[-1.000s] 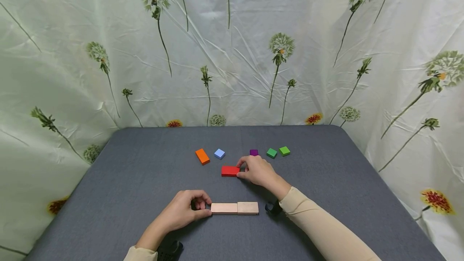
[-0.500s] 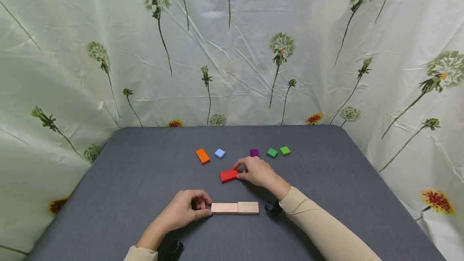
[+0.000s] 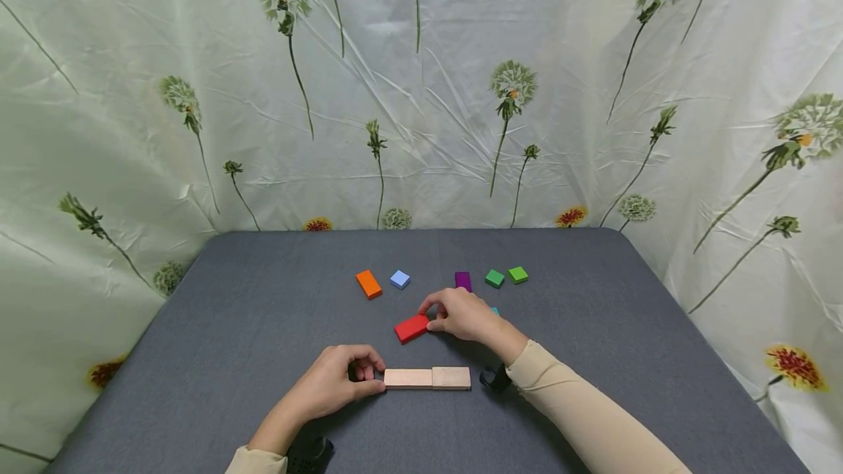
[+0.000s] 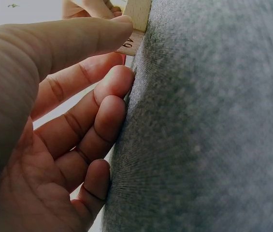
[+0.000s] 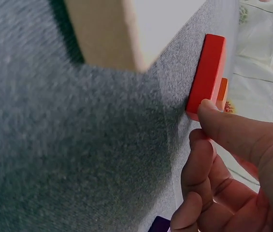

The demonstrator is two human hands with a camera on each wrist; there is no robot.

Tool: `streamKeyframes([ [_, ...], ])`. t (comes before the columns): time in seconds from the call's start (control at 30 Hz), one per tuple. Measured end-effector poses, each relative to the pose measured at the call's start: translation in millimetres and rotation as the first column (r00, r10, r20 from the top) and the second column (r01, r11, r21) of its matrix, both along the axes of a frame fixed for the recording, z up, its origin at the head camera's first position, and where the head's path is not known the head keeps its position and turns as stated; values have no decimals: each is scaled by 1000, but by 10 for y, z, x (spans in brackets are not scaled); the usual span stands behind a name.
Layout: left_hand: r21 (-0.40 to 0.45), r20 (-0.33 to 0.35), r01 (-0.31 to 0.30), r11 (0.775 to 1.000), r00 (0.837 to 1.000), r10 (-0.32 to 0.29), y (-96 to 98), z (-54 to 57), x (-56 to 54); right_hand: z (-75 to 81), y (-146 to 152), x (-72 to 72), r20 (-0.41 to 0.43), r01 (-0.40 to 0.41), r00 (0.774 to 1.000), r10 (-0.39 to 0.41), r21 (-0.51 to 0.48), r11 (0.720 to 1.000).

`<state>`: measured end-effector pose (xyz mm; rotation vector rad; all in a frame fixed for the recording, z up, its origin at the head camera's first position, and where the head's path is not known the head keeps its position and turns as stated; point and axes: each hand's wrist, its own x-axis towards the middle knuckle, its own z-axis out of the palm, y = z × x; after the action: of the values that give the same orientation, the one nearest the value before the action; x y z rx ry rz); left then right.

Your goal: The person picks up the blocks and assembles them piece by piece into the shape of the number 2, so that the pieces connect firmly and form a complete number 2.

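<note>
Two plain wooden blocks lie end to end on the dark grey table. My left hand [image 3: 332, 382] pinches the outer end of the left wooden block [image 3: 408, 379] between thumb and index finger; in the left wrist view dark printed marks show on the block's end [image 4: 131, 43] beside the thumb. The right wooden block [image 3: 451, 378] touches the left one. Farther back, my right hand [image 3: 464, 315] pinches the right end of a flat red block [image 3: 411, 328], which sits at a slant. In the right wrist view the thumb presses the near end of this red block [image 5: 208, 75].
Behind the red block lie an orange block [image 3: 369, 284] and a light blue block [image 3: 399, 279]. A purple block [image 3: 463, 281] and a teal piece [image 3: 495, 310] are partly hidden by my right hand. Two green blocks [image 3: 495, 279] lie farther right. A flowered curtain [image 3: 435, 93] hangs behind.
The right hand has drawn the red block nearer and a little left, turning it to a slant. More of the purple block and the teal piece now show. My left hand has stayed put.
</note>
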<state>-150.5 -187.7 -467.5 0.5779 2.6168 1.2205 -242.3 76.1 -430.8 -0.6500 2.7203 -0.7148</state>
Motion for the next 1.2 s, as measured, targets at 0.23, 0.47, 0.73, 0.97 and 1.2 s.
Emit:
streamKeyframes([
  [0.23, 6, 2, -2, 1000, 1000, 2, 4, 4, 6, 3, -32, 25, 7, -31, 1000, 31, -8, 999],
  [0.47, 5, 2, -5, 1000, 1000, 5, 8, -2, 4, -2, -51, 40, 33, -75, 996, 77, -43, 996],
  [0.73, 7, 6, -6, 1000, 1000, 6, 5, -3, 4, 11, -95, 66, 45, -109, 993, 110, -43, 993],
  [0.97, 6, 6, -9, 1000, 1000, 9, 0, -10, 3, 9, -121, 99, 49, -154, 986, 157, -54, 987],
  [1.2, 7, 6, -13, 1000, 1000, 13, 2, -18, 0, -2, -148, 129, 48, -186, 981, 189, -61, 981],
])
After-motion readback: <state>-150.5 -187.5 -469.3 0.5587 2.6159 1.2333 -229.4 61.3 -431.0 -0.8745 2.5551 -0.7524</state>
